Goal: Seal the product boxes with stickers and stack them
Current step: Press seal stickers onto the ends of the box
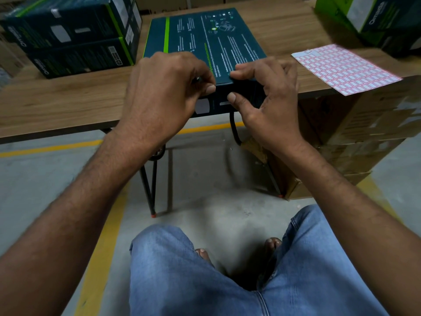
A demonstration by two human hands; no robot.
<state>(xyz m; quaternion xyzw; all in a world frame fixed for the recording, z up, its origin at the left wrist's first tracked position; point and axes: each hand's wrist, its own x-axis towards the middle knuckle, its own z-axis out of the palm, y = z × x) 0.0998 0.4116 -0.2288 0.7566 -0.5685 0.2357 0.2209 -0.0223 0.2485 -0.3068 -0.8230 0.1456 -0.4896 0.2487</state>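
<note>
Two hands met at the near edge of one product box [205, 42], which lay flat at the front edge of the desk [57, 103], printed side up. The left hand [168, 87] had its fingers curled over the top edge and its thumb on the front face, so its grip was clamped on the box. The right hand [266, 92] did likewise: fingertips on the top, thumb pressed to the front face, the grip closed on the same edge. A small dark thing showed between the left fingers, but I could not tell what it was.

One sticker sheet [344, 67], a grid of red-edged labels, lay on the desk just right of the box, apart from both hands. One stack of two boxes [68, 37] stood at far left. At least two more boxes [373, 17] stood at far right, cut off by the frame. Brown cartons [364, 124] sat beside the desk on the floor [205, 179]. Two denim knees [170, 270] and two bare feet [202, 254] showed below.
</note>
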